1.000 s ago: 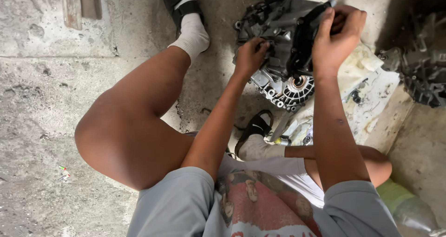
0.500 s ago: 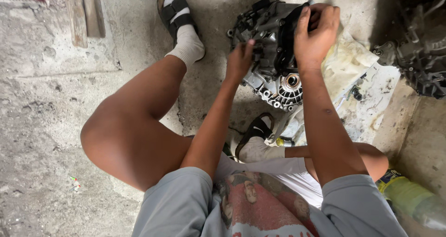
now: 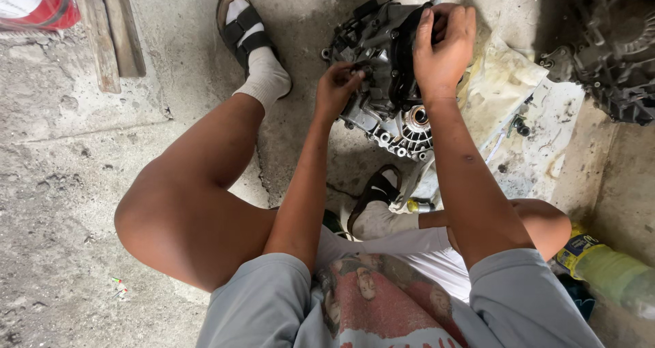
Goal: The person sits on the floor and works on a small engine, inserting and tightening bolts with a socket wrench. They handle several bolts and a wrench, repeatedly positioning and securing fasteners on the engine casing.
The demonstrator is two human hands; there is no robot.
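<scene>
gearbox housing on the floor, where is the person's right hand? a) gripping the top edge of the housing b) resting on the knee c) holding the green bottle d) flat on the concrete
a, the right hand is curled over the upper edge of the metal gearbox housing, while the left hand touches its left side.

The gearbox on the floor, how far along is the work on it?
Done: the gearbox housing already lies out on the concrete floor beside a stained sheet holding a few loose small parts. In hand: the right hand has a grip on the housing's top edge, and the left hand works with its fingertips at its side. Left: the casing looks closed, so any opening remains.
</scene>
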